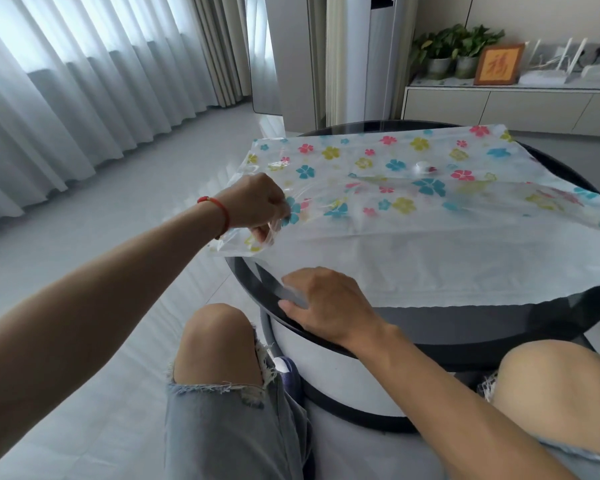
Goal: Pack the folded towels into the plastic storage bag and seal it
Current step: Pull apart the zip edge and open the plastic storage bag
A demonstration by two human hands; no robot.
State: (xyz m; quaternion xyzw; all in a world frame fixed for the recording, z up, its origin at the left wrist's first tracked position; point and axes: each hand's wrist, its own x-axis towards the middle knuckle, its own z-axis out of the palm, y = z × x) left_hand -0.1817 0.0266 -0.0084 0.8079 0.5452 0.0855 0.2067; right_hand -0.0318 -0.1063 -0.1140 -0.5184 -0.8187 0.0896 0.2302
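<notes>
A clear plastic storage bag [400,183] printed with coloured flowers lies across the round dark table [499,329]. A white round valve [423,167] sits on its top. My left hand [257,202] pinches the flowered upper layer at the near left corner and holds it lifted off the table. My right hand [329,306] rests at the table's near edge, fingers closed on a clear plastic strip of the bag's mouth. A pale white sheet [430,261] spreads flat below the flowered layer. I cannot tell whether it is a towel or the bag's lower layer.
My two bare knees [215,341] are in front of the table, in frayed denim shorts. Curtains hang along the left wall. A low cabinet [499,105] with potted plants, a framed picture and a router stands at the back right. Grey floor lies to the left.
</notes>
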